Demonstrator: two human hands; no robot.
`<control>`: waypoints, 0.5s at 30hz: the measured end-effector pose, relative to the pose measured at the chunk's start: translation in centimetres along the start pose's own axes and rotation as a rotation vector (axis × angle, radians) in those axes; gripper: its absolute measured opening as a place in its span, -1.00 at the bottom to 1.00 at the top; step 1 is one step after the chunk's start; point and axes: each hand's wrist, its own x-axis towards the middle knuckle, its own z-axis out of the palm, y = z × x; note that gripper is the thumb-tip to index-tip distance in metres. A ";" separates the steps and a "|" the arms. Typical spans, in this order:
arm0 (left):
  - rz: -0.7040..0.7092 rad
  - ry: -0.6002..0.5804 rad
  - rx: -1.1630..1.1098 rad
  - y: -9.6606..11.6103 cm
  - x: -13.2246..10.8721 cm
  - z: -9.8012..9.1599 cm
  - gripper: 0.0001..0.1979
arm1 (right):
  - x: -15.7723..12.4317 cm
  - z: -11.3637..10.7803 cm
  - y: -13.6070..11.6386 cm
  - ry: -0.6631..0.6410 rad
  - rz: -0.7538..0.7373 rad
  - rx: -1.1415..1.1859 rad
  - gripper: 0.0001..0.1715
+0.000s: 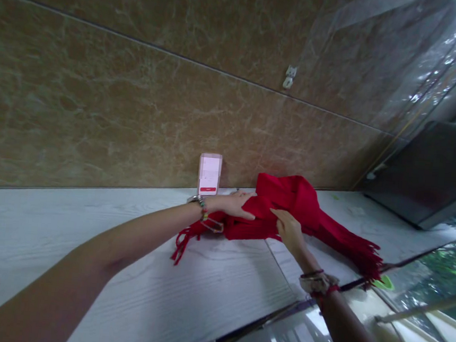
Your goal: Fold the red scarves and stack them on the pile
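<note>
A red fringed scarf lies bunched on the white wood-grain tabletop, its fringes spread out at the left and the right ends. My left hand rests on the left part of the scarf, fingers stretched and spread. On the scarf's middle, a little to the right, is my right hand. Its index finger and thumb are drawn in at the cloth, and a bit of the red fabric seems pinched there. Bracelets circle both wrists.
Against the brown marbled wall a phone with a lit screen leans upright, just behind my left wrist. A dark box-shaped appliance stands at the right end of the table. The table's front edge runs below my right forearm.
</note>
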 end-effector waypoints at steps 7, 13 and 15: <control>-0.166 0.095 0.279 -3.2 -7.0 3.1 -0.17 | 0.0 1.3 -0.7 0.033 0.064 0.015 -0.51; -0.197 0.148 0.410 -0.4 -4.7 4.2 -0.33 | 1.4 -0.3 -1.2 0.136 0.086 0.070 -0.50; -0.211 0.131 0.453 -0.1 -4.8 4.6 -0.33 | 0.7 0.0 -1.0 0.176 0.103 0.083 -0.50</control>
